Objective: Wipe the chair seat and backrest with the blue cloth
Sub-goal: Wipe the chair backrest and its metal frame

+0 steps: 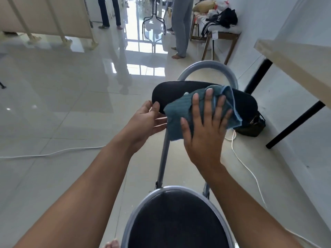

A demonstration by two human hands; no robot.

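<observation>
A folding chair with a grey metal frame stands in front of me. Its round dark seat (179, 221) is at the bottom of the view. Its dark padded backrest (172, 93) is higher up, in the middle. The blue cloth (179, 111) lies draped over the right half of the backrest. My right hand (206, 126) presses the cloth flat against the backrest with straight, spread fingers. My left hand (145, 122) grips the left end of the backrest, thumb on top and fingers underneath.
A white table with black legs (295, 65) stands at the right by the wall. A dark bag (252, 124) sits on the floor behind the chair. White cords (247, 167) run across the glossy tiles. Two people stand farther back, near a loaded bench (218, 29).
</observation>
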